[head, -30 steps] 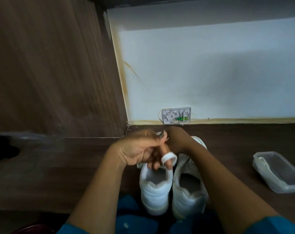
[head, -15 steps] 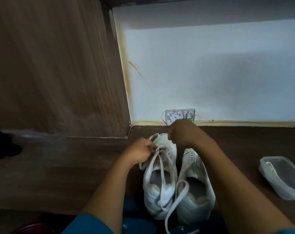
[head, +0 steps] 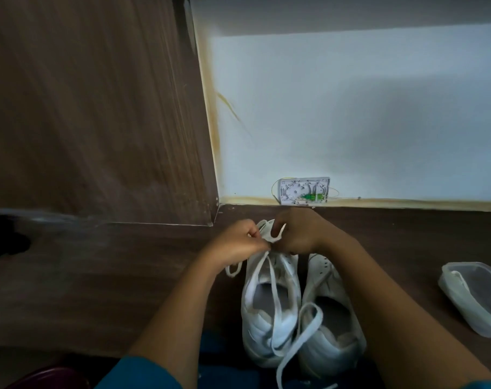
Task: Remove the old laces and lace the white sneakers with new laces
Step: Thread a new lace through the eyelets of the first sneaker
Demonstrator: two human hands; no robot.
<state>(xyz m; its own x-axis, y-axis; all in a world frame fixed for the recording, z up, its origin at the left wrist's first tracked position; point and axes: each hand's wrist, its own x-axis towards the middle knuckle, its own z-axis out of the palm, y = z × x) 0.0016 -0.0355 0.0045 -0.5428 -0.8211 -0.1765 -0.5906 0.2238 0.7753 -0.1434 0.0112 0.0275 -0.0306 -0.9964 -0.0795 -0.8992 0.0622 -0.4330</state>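
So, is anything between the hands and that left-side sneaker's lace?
Nothing visible: the left hand and right hand already pinch the lace at the toe end of the left-side sneaker. The other sneaker lies alongside, not between.

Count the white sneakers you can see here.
2. One sneaker lies under the left hand and right hand, which pinch its lace at the toe; the other sneaker sits beside it, nearer the plastic container.
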